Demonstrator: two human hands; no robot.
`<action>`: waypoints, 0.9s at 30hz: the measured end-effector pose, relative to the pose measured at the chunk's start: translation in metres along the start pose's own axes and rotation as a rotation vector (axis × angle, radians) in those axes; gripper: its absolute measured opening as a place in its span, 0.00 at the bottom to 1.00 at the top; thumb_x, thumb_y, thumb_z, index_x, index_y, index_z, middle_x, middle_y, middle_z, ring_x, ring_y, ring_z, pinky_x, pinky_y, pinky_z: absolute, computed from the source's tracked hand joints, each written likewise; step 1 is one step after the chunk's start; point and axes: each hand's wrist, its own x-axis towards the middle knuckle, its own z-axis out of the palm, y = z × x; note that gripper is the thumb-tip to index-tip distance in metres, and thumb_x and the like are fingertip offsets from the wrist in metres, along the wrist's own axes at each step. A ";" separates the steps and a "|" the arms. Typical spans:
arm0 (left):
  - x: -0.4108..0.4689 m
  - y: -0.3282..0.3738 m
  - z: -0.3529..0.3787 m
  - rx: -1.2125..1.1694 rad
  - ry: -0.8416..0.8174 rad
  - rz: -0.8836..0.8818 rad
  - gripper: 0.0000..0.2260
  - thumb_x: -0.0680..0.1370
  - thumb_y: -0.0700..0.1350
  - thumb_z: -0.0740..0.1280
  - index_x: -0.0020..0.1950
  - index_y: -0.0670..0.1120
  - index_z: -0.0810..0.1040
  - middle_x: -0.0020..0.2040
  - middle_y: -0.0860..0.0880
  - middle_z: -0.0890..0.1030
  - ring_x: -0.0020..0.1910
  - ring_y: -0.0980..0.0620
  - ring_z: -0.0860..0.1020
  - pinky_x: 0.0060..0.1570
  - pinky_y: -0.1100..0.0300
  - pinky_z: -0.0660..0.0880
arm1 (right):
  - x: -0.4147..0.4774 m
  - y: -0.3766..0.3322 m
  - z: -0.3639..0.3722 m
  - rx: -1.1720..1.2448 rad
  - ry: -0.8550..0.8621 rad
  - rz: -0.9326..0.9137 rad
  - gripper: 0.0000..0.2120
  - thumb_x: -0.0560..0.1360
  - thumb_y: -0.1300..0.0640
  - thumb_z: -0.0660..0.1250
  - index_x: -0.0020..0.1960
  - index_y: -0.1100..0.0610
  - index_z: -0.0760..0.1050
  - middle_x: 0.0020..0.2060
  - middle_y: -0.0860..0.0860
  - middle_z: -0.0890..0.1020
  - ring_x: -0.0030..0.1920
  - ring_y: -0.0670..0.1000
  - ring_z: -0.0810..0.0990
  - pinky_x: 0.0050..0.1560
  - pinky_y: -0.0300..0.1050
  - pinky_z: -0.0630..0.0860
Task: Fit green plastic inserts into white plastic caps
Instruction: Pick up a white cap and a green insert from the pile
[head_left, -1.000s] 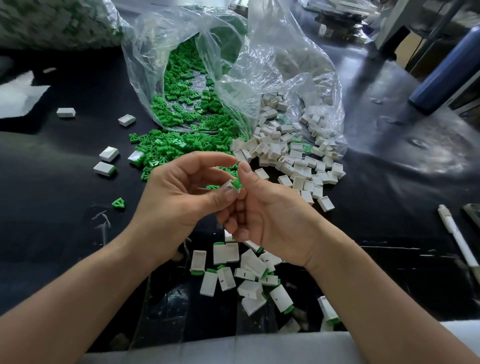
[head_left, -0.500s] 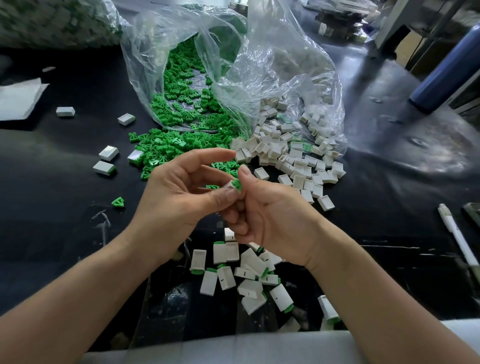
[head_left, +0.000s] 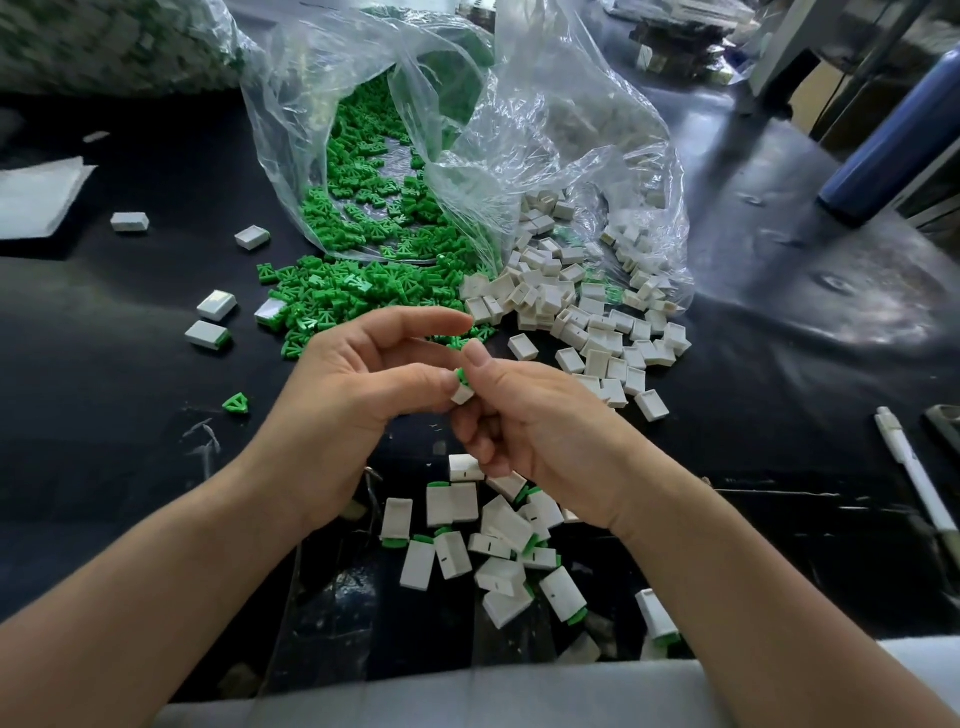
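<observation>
Nearer than the hands, finished white caps (head_left: 498, 525) lay on the black worktop (head_left: 104, 415). The left hand (head_left: 343, 410) and right hand (head_left: 545, 426) met, both pinching a small white plastic cap (head_left: 462, 394) with a green plastic insert (head_left: 461, 375) in its top. Beyond them, loose green inserts (head_left: 337, 291) and empty caps (head_left: 582, 322) lay spilled from clear plastic bags (head_left: 545, 130).

Left hand (head_left: 348, 415) and right hand (head_left: 545, 431) were bare. Left forearm (head_left: 156, 597) and right forearm (head_left: 769, 613) were uncovered. Thumbnails (head_left: 475, 358) were short.

Small white cap (head_left: 462, 395), green insert (head_left: 461, 375) sticking out its top, tilted, pinched between left hand (head_left: 337, 410) and right hand (head_left: 540, 421); finished caps (head_left: 452, 504) below.
</observation>
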 end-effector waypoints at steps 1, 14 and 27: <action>0.000 -0.001 0.000 0.003 0.005 -0.006 0.13 0.64 0.35 0.67 0.47 0.44 0.81 0.37 0.44 0.84 0.31 0.48 0.80 0.34 0.62 0.77 | 0.000 0.000 0.001 -0.024 0.013 -0.006 0.17 0.73 0.43 0.56 0.37 0.56 0.70 0.30 0.50 0.71 0.27 0.44 0.68 0.27 0.35 0.63; 0.000 -0.005 0.005 0.003 0.064 0.015 0.14 0.62 0.33 0.66 0.44 0.44 0.81 0.37 0.44 0.84 0.36 0.49 0.83 0.36 0.64 0.78 | 0.005 0.014 0.008 -0.353 0.183 -0.126 0.14 0.80 0.49 0.52 0.39 0.46 0.70 0.24 0.31 0.72 0.29 0.32 0.69 0.37 0.35 0.62; -0.003 -0.003 0.006 -0.044 0.078 -0.018 0.16 0.60 0.32 0.66 0.46 0.41 0.80 0.38 0.44 0.85 0.38 0.50 0.83 0.37 0.64 0.78 | 0.005 0.013 0.011 -0.491 0.222 -0.148 0.15 0.81 0.50 0.51 0.58 0.53 0.72 0.48 0.46 0.76 0.52 0.46 0.74 0.55 0.48 0.70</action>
